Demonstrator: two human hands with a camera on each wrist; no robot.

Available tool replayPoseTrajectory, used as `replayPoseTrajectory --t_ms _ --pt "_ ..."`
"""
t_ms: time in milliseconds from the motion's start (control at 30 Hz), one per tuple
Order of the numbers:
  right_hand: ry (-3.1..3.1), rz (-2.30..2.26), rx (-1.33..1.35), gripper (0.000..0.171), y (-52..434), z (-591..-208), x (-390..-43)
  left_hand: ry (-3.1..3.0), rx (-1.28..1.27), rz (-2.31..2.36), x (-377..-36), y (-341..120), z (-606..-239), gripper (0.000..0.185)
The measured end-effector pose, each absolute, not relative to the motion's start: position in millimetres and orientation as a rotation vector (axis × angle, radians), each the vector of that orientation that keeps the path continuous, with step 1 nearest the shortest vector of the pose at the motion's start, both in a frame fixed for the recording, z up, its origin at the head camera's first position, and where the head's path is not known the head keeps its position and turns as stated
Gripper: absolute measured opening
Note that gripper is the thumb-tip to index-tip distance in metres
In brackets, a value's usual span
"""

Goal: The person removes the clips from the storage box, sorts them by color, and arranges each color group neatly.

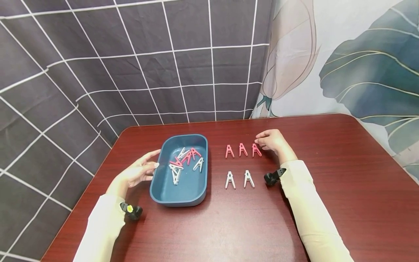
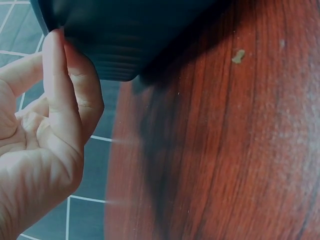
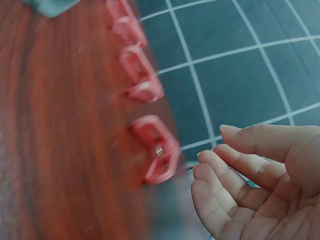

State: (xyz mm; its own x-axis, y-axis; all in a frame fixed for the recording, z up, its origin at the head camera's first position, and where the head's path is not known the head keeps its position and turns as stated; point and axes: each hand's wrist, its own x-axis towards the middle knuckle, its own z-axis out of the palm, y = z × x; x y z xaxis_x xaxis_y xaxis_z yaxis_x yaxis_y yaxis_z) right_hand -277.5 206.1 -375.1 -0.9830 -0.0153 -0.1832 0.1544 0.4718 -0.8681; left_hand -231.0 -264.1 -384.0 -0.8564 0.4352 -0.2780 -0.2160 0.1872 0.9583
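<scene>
Just left of the right hand's grip, on the dark red wooden counter, lies the rightmost pink plastic clothespin. It lies flat, its long axis running away from the person, with the narrow closed end pointing to the far edge and its two legs spread toward the person. The right wrist view shows it blurred, a pink loop-shaped body with a glint of metal spring at its middle. The fingertips are just beside it, loosely bent and a little apart, holding nothing; whether they touch it I cannot tell.

Further left of that grip, two more pink plastic clothespins lie in the same row, parallel and pointing the same way. Nearer the person than the grip, two white plastic clothespins form a second row, also with legs toward the person.

Well to the left of the right hand's grip sits the deep blue rounded-rectangular plastic tray, its long axis running away from the person, with a loose heap of pink and white clothespins lying at mixed angles inside. The left hand rests at the tray's left wall, fingers straight and relaxed; in the left wrist view a fingertip touches the tray's ribbed outer side.
</scene>
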Motion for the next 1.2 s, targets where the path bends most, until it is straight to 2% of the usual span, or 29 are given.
replayPoseTrajectory --t_ms 333,667,900,1200 --pt "2.720 -1.530 -0.051 0.032 185 -345 -266 1.969 0.202 1.721 -231 -266 -383 0.066" --pt "2.881 -1.451 -0.346 0.026 145 -307 -237 1.966 0.215 1.737 -229 -267 -388 0.065" --pt "2.890 -1.396 -0.489 0.025 119 -299 -223 1.938 0.214 1.758 -233 -264 -387 0.065" --pt "2.925 -1.176 -0.838 0.025 81 -292 -212 1.984 0.211 1.734 -233 -265 -388 0.065"
